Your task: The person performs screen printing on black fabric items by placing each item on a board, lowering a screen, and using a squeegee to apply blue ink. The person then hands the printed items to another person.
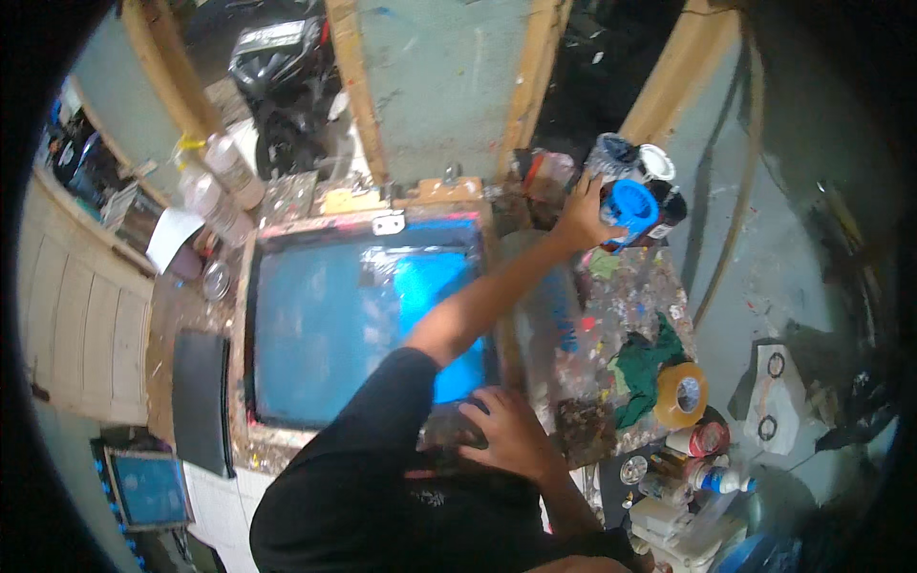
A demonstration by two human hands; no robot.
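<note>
My left arm [478, 306] crosses over a wood-framed printing screen and reaches to the far right. There my left hand [583, 218] is closed round the side of a bright blue tub [632, 205] among other paint containers. The screen [315, 325] has a blue-grey mesh, with a band of bright blue ink [425, 282] along its right part. By the near right corner of the frame, my right hand [511, 435] curls its fingers round something dark, which I cannot make out. My black sleeve [382, 411] hides part of the mesh.
A grey-blue container [611, 155] and a white one [656, 162] stand beside the tub. At right lie a green cloth [645, 368] and a tape roll [682, 394]. Bottles [234, 170] stand at far left, a black flat board [201, 401] nearer. Below right are several bottles [716, 477].
</note>
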